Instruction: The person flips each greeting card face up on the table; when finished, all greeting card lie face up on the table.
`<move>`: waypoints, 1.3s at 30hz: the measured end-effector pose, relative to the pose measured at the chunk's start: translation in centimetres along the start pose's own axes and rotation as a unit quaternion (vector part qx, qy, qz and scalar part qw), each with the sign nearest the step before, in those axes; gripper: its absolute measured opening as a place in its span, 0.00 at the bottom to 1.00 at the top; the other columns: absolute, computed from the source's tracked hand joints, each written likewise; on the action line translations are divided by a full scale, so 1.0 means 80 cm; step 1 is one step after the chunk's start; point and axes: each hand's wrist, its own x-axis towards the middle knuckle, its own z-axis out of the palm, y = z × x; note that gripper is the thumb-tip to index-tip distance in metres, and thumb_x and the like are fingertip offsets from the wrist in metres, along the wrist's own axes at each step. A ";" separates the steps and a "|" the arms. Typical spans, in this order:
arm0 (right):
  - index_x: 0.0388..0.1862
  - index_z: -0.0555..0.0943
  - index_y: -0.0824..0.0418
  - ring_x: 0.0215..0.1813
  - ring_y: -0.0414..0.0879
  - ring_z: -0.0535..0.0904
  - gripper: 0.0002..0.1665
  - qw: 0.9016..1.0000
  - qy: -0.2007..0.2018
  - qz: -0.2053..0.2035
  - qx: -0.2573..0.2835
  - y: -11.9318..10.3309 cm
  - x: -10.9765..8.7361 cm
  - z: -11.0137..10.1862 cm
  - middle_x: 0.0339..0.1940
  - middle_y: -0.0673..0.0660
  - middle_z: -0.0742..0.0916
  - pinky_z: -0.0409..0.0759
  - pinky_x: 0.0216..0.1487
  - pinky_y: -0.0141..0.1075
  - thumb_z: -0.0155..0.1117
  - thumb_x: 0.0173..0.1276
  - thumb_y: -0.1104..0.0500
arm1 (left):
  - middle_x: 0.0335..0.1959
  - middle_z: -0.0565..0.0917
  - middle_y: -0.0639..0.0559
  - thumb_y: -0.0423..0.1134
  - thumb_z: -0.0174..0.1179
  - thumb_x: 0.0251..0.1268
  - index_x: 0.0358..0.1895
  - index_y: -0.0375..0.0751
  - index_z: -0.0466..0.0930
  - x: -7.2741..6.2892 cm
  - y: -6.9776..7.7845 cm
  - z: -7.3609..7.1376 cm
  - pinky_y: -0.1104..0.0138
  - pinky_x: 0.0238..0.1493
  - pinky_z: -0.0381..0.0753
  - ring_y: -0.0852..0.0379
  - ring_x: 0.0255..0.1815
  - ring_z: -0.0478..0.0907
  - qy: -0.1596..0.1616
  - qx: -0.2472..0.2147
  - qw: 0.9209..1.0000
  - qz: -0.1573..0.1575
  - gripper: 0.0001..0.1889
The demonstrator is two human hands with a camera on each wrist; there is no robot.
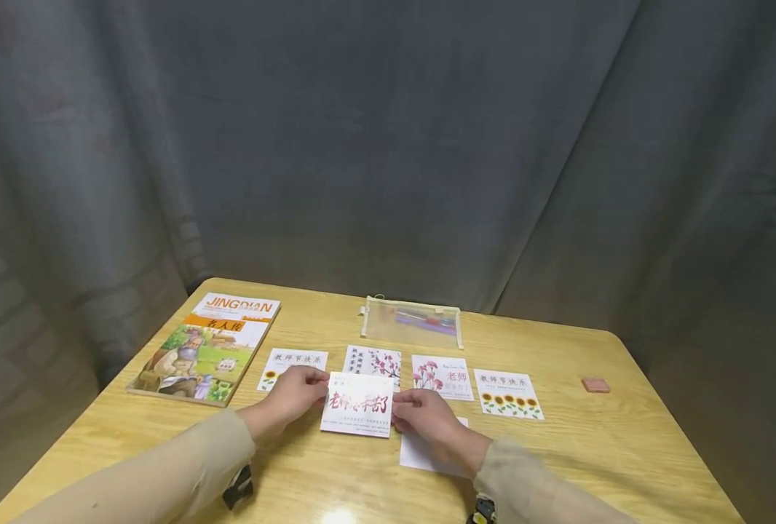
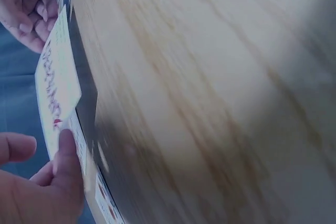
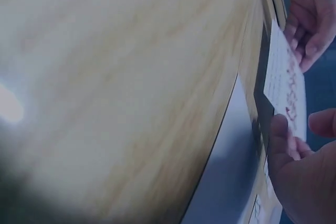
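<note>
A white greeting card (image 1: 357, 405) with red brush-style Chinese characters is held up above the table, its printed face towards me. My left hand (image 1: 296, 397) pinches its left edge. At the opposite edge, my right hand (image 1: 430, 418) grips it between thumb and fingers. Both wrist views show the card (image 2: 56, 72) tilted off the wood, with its shadow below. Under the right forearm lies a blank white card (image 1: 421, 455), partly hidden by that hand. Behind the held card, a plum-blossom card (image 1: 378, 358) is partly covered in the head view.
Beside it in a row lie a sunflower card (image 1: 290, 360), a pink carnation card (image 1: 442, 375) and another sunflower card (image 1: 509, 394). A book (image 1: 211, 346) lies at the left, a mesh zip pouch (image 1: 381, 326) with pens at the back, and a small pinkish block (image 1: 595, 385) at the right.
</note>
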 end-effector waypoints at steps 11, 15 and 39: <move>0.61 0.74 0.86 0.46 0.49 0.83 0.26 0.996 -0.085 0.022 -0.032 -0.006 -0.007 -0.001 0.51 0.65 0.85 0.83 0.56 0.44 0.62 0.69 0.70 | 0.42 0.84 0.37 0.27 0.62 0.59 0.41 0.20 0.83 -0.010 0.003 -0.001 0.63 0.36 0.85 0.54 0.32 0.81 -0.076 0.101 0.992 0.008 0.11; 0.61 0.75 0.83 0.45 0.49 0.85 0.26 0.992 -0.095 0.018 -0.080 -0.012 -0.005 0.000 0.52 0.66 0.86 0.84 0.56 0.44 0.64 0.68 0.68 | 0.29 0.79 0.50 0.29 0.62 0.58 0.25 0.31 0.76 -0.012 0.005 -0.005 0.69 0.27 0.75 0.58 0.23 0.75 -0.090 0.121 0.988 0.028 0.07; 0.63 0.72 0.83 0.49 0.52 0.83 0.27 0.997 -0.056 -0.018 -0.046 -0.014 -0.011 -0.074 0.50 0.66 0.85 0.84 0.54 0.46 0.62 0.69 0.67 | 0.65 0.78 0.35 0.38 0.58 0.74 0.67 0.27 0.75 -0.003 0.048 0.018 0.46 0.65 0.76 0.39 0.63 0.77 -0.136 0.256 0.929 0.229 0.24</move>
